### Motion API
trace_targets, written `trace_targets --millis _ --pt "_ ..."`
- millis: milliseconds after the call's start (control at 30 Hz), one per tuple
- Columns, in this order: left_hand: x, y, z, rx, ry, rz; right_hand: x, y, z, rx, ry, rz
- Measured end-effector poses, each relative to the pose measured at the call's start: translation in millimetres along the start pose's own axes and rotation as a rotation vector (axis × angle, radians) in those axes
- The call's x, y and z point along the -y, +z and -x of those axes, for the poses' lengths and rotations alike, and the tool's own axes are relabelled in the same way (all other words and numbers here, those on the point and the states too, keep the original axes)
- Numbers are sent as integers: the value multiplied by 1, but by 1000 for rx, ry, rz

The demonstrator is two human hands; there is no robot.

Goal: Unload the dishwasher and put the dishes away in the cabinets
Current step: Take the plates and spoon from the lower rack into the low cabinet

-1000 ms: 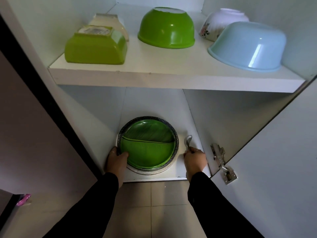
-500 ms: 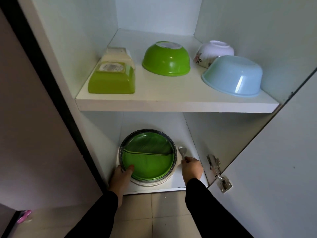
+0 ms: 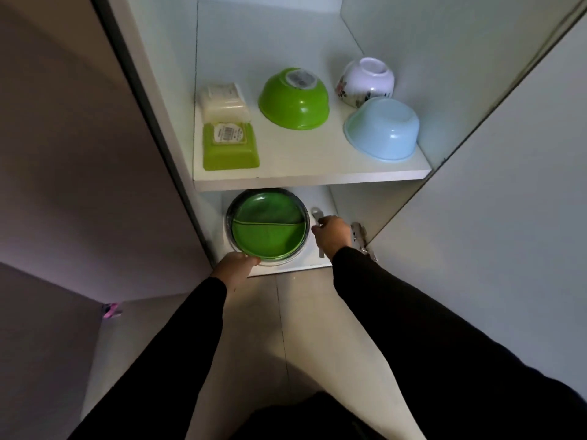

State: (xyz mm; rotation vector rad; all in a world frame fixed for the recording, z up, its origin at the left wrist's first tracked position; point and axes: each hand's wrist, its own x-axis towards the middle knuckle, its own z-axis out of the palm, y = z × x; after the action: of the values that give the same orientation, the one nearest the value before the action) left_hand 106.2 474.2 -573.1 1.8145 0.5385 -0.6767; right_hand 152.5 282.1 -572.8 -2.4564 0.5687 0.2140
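Head view looks steeply down into an open white cabinet (image 3: 397,42), where a green divided plate (image 3: 268,231) tops a small stack of plates on the bottom shelf (image 3: 313,262): it is round, glossy, split by a raised ridge into two sections, and sits inside a darker-rimmed plate with a pale one showing beneath. The left hand (image 3: 236,265) rests at the stack's near edge, its thumb curled over the green rim, so the grip there is closed lightly on the plate. The right hand (image 3: 332,235), just beside the stack to the right, has its fingers curled round a metal spoon (image 3: 316,215), whose bowl sticks out past the knuckles and whose handle end shows below the wrist. On the upper shelf (image 3: 301,179) stand, upside down, a green rectangular container (image 3: 230,150) with a barcode label, a cream container (image 3: 224,101) behind it, a green bowl (image 3: 293,100), a floral white bowl (image 3: 365,81) and a pale blue bowl (image 3: 382,130). Compared with half a second ago, the camera has risen and tilted (the upper shelf now hides the stack's far rim), the left hand has slid from the stack's left side round to its front edge, and the right hand holds the spoon in much the same spot.
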Motion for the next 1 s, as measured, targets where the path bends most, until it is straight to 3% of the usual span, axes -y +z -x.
trace_targets --millis 167,533,633,867,1000 --pt "-28 -14 63 0 105 -42 25 -38 58 21 -33 6" --pt "-12 5 244 -19 -45 44 19 -145 237 -2 -11 -242" --pt "-25 12 288 -16 0 26 12 -184 275 -41 -57 -241" --pt "-49 24 428 -31 73 99 15 -334 383 -253 -387 166" --pt "-67 24 509 -29 89 177 16 -429 452 -653 -507 280"
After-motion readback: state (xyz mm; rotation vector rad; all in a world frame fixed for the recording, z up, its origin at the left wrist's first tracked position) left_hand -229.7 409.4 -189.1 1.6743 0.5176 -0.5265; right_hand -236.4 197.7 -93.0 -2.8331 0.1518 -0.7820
